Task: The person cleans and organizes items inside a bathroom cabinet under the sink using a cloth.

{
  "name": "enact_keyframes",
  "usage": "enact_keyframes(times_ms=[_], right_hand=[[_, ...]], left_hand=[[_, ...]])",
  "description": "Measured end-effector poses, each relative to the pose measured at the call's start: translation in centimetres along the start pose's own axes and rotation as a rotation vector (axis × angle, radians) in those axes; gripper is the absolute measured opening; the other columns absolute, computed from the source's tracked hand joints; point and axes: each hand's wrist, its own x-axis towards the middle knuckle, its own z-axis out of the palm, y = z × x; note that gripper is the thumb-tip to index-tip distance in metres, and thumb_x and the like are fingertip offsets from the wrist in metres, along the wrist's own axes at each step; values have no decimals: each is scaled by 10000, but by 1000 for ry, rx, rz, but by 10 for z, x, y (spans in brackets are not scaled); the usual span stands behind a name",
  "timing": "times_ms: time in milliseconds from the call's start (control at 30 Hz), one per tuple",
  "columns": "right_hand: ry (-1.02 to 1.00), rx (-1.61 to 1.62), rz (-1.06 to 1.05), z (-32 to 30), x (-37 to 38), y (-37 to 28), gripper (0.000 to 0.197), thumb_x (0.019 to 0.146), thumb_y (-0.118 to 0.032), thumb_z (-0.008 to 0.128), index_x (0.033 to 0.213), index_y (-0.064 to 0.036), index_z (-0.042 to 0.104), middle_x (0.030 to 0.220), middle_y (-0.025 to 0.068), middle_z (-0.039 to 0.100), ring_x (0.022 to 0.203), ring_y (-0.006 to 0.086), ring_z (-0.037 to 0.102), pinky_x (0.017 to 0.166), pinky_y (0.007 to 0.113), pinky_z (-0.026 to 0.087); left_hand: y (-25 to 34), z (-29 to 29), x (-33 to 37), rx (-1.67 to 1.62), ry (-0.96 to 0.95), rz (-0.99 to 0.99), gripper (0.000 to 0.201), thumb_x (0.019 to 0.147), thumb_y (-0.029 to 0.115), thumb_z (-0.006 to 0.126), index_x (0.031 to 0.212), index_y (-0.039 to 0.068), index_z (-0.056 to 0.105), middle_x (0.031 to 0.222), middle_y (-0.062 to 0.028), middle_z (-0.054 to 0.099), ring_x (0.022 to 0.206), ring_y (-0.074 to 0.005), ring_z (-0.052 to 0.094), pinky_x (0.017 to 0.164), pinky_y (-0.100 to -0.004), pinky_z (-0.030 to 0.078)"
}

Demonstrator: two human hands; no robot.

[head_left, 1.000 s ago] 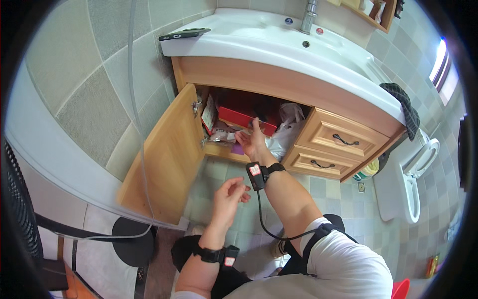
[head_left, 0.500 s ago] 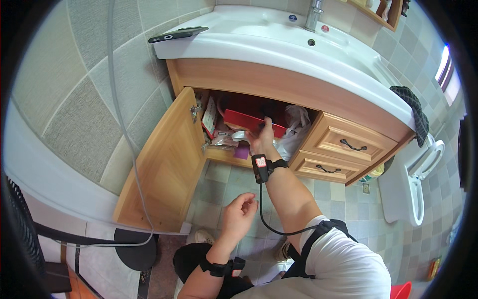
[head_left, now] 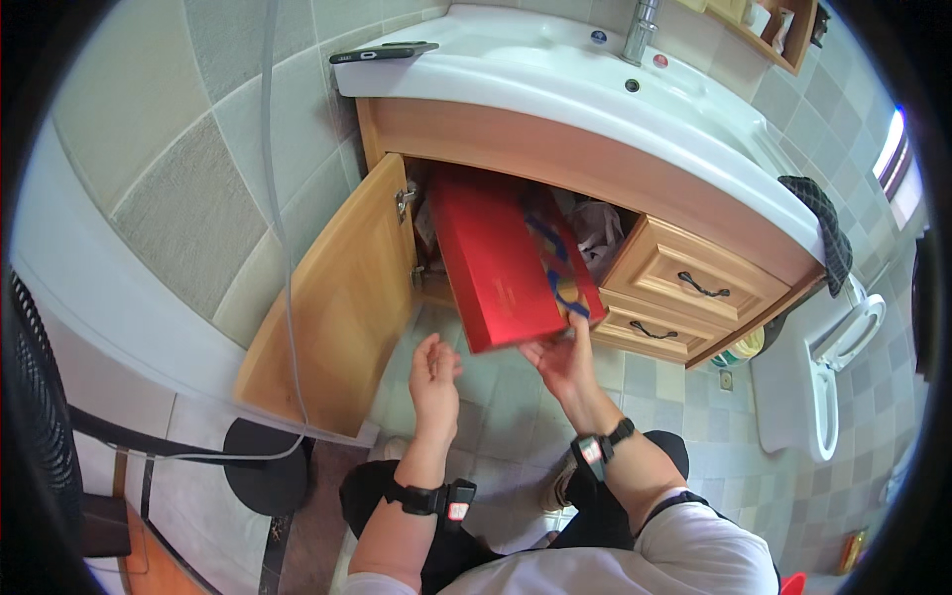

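A long red box slants out of the open vanity cabinet, its back end still inside. Blue and gold patterning shows along its right part. My right hand grips the near end by its right corner, thumb up on the edge and fingers beneath. Just left of the box's near corner, my left hand is raised with its fingers apart and slightly bent, touching nothing. White plastic bags lie inside the cabinet, to the right of the box.
The wooden cabinet door stands swung out to the left. Two drawers are closed at right. Above is a white basin with a phone on its left rim. A grey cable hangs at left; a toilet stands at right.
The red box has come forward out of the cabinet in my right hand, which moved back toward me. My left hand has risen toward the box and its fingers have spread. My view has shifted slightly.
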Motion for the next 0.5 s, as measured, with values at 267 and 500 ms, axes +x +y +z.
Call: enact_keyframes(times_ms=[267, 500], right_hand=[[-85, -115, 90, -30, -107, 2, 651, 838, -541, 569, 1315, -109, 468, 1300, 71, 554, 1168, 240, 554, 973, 421, 457], [-156, -74, 134, -60, -131, -29, 670, 806, -520, 621, 1321, -122, 462, 1324, 49, 537, 1203, 221, 525, 999, 429, 426]], left_hand=[[16, 15, -15, -500, -169, -202, 334, 987, 314, 472, 1209, 72, 532, 1064, -22, 601, 917, -141, 560, 844, -322, 438], [3, 12, -17, -563, -501, -254, 408, 984, 291, 434, 1313, 53, 475, 1312, -52, 538, 1226, -199, 485, 1018, -382, 371]])
